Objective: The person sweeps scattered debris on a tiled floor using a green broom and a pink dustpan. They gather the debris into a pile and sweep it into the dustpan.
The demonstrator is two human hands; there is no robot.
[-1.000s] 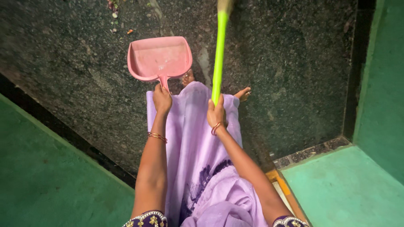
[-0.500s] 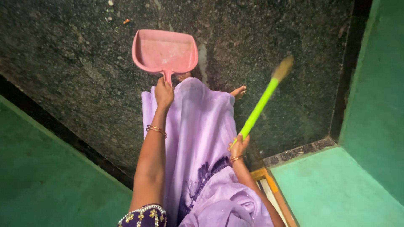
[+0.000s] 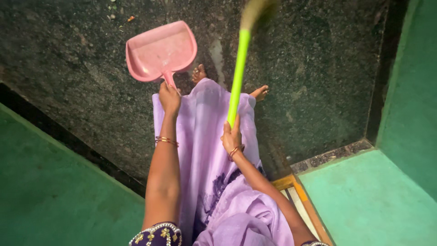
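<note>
Hands gripping one dustpan point(image 3: 160, 51), one broom point(image 3: 238, 75)

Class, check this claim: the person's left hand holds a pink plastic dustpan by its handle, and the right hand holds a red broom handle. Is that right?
Not quite. The head view shows the right hand gripping a bright green broom handle, not red. The left hand does hold the pink plastic dustpan by its handle.

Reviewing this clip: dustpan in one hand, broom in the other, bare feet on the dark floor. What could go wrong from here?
1. The right hand grips the green broom only at its handle end, and the bristles are motion-blurred; a swing could clip the bare feet.
2. The left hand holds the pink dustpan tilted off the floor, so anything in it might slide out.
3. The debris lies beyond the pan and could get scattered.
</note>
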